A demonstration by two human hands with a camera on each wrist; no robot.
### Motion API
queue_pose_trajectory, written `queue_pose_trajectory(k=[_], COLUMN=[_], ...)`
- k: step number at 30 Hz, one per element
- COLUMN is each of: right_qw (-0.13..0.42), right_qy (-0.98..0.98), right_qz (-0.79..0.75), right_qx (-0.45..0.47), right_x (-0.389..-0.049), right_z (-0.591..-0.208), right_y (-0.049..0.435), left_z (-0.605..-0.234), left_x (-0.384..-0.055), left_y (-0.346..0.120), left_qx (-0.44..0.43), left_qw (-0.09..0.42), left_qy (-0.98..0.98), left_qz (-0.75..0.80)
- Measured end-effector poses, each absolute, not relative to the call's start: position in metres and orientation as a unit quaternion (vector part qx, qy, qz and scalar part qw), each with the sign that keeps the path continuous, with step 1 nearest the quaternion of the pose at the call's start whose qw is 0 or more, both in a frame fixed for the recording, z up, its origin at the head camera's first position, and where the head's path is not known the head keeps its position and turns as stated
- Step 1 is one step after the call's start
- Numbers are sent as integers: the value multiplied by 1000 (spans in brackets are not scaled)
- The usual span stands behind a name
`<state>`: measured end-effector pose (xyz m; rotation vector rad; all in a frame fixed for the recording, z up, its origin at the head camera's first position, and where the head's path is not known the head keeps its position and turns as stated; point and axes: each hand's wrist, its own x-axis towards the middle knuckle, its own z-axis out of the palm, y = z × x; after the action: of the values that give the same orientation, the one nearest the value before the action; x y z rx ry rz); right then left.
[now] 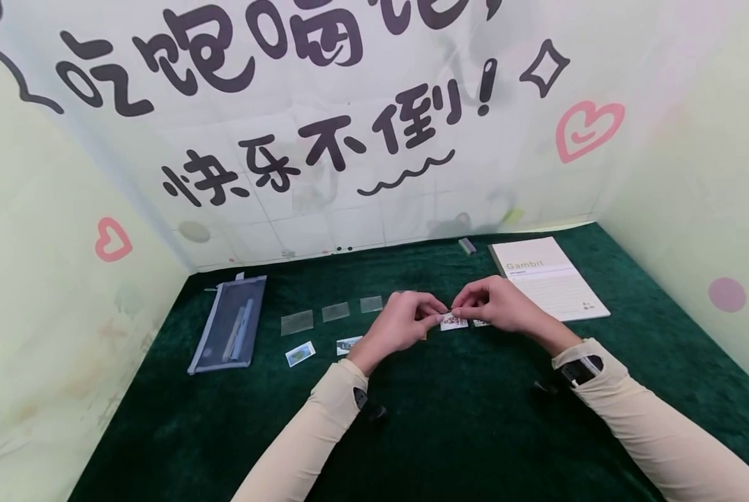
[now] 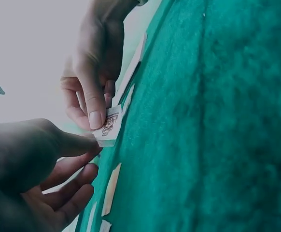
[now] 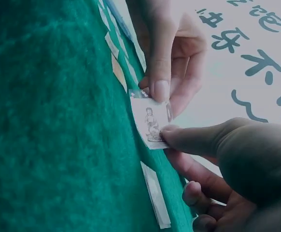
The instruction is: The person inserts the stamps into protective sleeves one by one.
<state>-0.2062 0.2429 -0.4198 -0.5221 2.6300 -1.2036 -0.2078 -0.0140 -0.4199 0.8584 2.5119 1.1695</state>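
Both hands meet above the dark green cloth around a small white stamp (image 1: pixel 453 323) with a printed figure, seen closely as a stamp (image 3: pixel 151 121) in the right wrist view. My left hand (image 1: pixel 402 322) pinches one edge between thumb and fingers. On the opposite side, my right hand (image 1: pixel 501 304) pinches it too, thumb on the printed face. Beside the right hand lies another pale stamp (image 1: pixel 480 323), partly covered. Left of the hands are a blue-green stamp (image 1: pixel 300 354) and a second stamp (image 1: pixel 348 346), half hidden by the left wrist.
Clear sleeves (image 1: pixel 296 322) lie in a row behind the left stamps. A blue zip pouch (image 1: pixel 258 307) with pens inside is at the left. At the right back are a Gambit notepad (image 1: pixel 553 275) and a small grey block (image 1: pixel 467 245). A printed curtain stands behind.
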Motion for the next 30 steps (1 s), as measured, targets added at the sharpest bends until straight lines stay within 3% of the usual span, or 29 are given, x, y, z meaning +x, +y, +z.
queue_pose_trajectory(k=[4, 13, 18, 30], right_qw=[97, 43, 16, 83], right_qy=[898, 930, 937, 910], right_qz=[-389, -309, -283, -320], right_qx=[-181, -192, -203, -249], right_x=[-206, -201, -201, -191], right_z=[-422, -427, -425, -421], right_y=[241, 235, 229, 201], left_z=[-424, -433, -432, -423], left_x=[-209, -208, -210, -231], left_y=[-11, -2, -6, -35], left_qx=[278, 300, 296, 239], left_qw=[128, 57, 56, 32], left_qy=[866, 909, 908, 913], left_qz=[397, 284, 291, 328])
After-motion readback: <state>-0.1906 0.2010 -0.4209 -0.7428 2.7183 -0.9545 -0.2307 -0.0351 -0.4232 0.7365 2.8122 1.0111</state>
